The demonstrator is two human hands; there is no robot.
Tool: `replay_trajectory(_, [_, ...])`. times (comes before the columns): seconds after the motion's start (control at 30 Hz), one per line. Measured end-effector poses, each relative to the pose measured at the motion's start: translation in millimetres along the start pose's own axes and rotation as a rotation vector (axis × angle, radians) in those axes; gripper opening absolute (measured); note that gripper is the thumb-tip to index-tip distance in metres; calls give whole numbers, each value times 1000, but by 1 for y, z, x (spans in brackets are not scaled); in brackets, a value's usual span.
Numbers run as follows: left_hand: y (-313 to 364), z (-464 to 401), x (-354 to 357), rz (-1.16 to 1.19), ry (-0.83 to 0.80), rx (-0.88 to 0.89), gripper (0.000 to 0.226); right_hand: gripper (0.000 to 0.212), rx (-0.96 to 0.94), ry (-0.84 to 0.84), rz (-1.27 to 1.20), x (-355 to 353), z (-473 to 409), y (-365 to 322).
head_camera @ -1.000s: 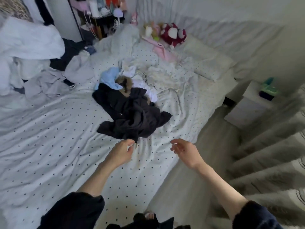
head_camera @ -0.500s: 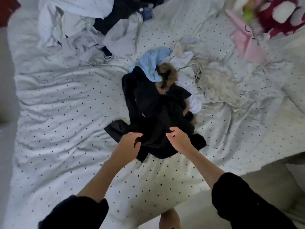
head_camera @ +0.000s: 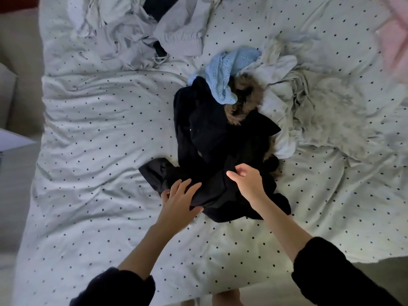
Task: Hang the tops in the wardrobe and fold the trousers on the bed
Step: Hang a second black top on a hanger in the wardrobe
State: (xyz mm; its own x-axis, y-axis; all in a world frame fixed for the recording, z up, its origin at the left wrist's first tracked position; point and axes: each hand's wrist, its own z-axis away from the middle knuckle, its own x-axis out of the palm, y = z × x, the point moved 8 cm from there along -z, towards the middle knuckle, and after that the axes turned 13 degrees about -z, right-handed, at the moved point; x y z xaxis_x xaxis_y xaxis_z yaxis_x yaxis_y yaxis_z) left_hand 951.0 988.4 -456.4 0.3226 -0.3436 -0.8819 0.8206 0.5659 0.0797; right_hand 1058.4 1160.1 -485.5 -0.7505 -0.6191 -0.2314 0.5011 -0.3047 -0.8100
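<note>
Bed (head_camera: pixel 92 133) under black clothes heap (head_camera: pixel 212 138)

Dim, cool light; blurred, wide-angle-bent edges, sharper centre.

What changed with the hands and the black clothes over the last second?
Both hands reached forward from above the sheet onto the black garment pile. The left hand, curled half a second ago, now lies with fingers spread on its near edge; the right hand pinches the cloth. The pile, the light blue knit and the dotted sheet lie as before.
</note>
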Motion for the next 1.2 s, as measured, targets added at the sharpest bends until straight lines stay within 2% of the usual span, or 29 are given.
replay_trajectory(0.1, [27,-5,-14,53,70,68,58,23,21,-1,-184,-18,20,-16])
replay_trajectory(0.2, [37,-7,-51,264,293,-4,22,24,-18,48,-272,-42,31,-50])
replay_trajectory(0.27, [34,-9,-77,398,353,-37,12,21,-95,91,-271,-61,39,-79])
replay_trajectory(0.37, [21,-8,-118,491,435,-60,9,23,-243,159,-198,-81,51,-124])
replay_trajectory(0.47, [12,6,-173,495,639,-53,7,30,-390,217,-139,-92,67,-174])
replay_trajectory(0.6, [7,30,-223,489,871,-34,11,33,-408,175,-249,-88,81,-218])
replay_trajectory(0.63, [3,33,-225,545,880,-52,10,30,-390,146,-296,-85,82,-225])
replay_trajectory(0.7, [6,36,-217,662,787,-47,9,25,-337,75,-409,-75,87,-236])
replay_trajectory(0.83, [48,24,-187,615,469,86,54,21,-278,8,-545,-58,97,-253])
replay_trajectory(0.9, [59,19,-186,574,439,73,71,19,-302,-16,-583,-53,105,-266])
replay_trajectory(0.93, [59,17,-188,569,461,39,72,19,-309,-28,-608,-52,107,-271])
replay_trajectory(0.97, [57,18,-195,587,510,-8,66,19,-319,-39,-630,-52,111,-276])
replay_trajectory(1.07, [50,28,-214,646,664,-91,28,21,-372,-42,-639,-56,121,-291])
replay_trajectory(1.13, [41,37,-222,694,686,-105,14,22,-413,-23,-588,-62,126,-302])
replay_trajectory(1.2, [21,46,-229,769,656,-135,9,23,-445,18,-507,-71,125,-308])
